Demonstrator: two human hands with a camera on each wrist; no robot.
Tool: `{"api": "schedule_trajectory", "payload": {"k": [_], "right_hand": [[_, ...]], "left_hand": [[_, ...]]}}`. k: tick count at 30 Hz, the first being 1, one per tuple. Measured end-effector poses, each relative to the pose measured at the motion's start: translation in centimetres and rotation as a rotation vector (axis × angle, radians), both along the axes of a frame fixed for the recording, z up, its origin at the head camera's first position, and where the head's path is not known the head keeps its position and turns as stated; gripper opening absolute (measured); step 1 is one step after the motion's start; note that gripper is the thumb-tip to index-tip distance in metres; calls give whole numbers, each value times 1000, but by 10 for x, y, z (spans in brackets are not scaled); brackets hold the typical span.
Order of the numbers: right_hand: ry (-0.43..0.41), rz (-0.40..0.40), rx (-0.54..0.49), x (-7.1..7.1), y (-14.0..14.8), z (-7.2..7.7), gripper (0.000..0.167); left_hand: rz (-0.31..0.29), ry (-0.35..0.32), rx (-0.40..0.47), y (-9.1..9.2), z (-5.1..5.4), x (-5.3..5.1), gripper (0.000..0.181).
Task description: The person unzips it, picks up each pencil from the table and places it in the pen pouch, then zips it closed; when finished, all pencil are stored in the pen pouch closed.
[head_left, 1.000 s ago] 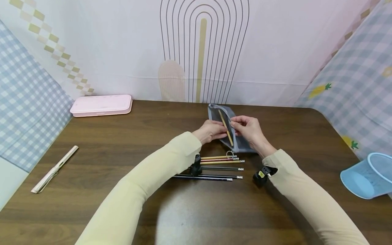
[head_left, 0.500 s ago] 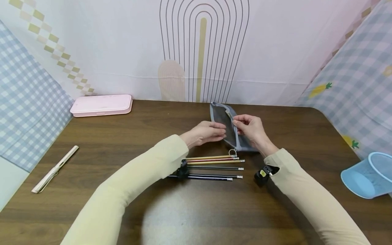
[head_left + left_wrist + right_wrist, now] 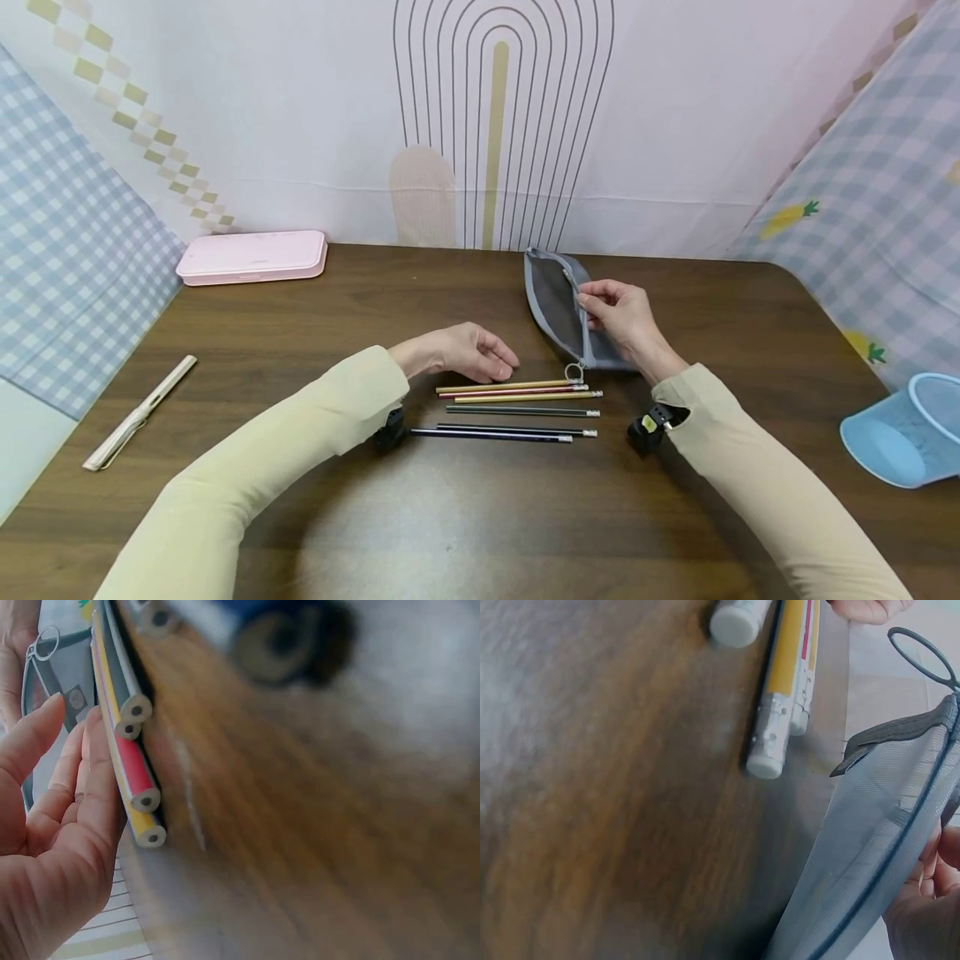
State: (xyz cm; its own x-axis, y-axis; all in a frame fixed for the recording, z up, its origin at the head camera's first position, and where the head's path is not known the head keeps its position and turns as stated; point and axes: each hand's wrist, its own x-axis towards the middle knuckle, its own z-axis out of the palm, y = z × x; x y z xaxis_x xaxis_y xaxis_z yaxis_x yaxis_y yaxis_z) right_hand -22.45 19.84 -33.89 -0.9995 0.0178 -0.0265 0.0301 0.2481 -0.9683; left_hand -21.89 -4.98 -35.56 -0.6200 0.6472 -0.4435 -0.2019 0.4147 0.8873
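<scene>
In the head view, the mesh pouch [image 3: 551, 304] lies on the table [image 3: 412, 292], its mouth gaping leftward. The right hand [image 3: 618, 317] pinches the right lip of that mouth; if the pinch slackened, the soft side could sag and close the gap. The pencils [image 3: 517, 411] lie near-side of the pouch, erasers toward its near corner. The left hand [image 3: 476, 354] is left of the pouch, just behind that row — fingers loosely bent, holding nothing. The zip ring [image 3: 574, 372] at the pouch's near corner overlaps the rearmost erasers in this view; contact cannot be told, but a lifted pencil might snag there.

In the left wrist view, that hand's fingers run fairly straight beside the outer gold pencil [image 3: 139, 821], thumb apart. The red pencil [image 3: 135, 769] lies close alongside, so a careless pinch could take both or set one rolling away from the pouch. A blurred dark blue pencil [image 3: 289, 637] looms near the lens — the wrist could nudge it.

In the right wrist view, the pouch wall looks thin and limp, so a pencil angled badly could catch the mesh or zip edge. The gripping fingers are partly cut off; how firmly they hold cannot be told.
</scene>
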Motion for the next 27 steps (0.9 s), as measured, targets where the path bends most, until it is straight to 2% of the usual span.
{"api": "schedule_trajectory", "payload": {"k": [11,19,27], "right_hand": [[11,-10,-11,0,2,0,28],[17,-8,-26,-1,3,-2,28],[12,-9,-23,-1,3,-1,28]], "left_hand": [[-109,137,-16,-3,0,2,34],[-140,162,-12,-3,-2,0,33],[-206,292,-36,-2,-3,1,29]]}}
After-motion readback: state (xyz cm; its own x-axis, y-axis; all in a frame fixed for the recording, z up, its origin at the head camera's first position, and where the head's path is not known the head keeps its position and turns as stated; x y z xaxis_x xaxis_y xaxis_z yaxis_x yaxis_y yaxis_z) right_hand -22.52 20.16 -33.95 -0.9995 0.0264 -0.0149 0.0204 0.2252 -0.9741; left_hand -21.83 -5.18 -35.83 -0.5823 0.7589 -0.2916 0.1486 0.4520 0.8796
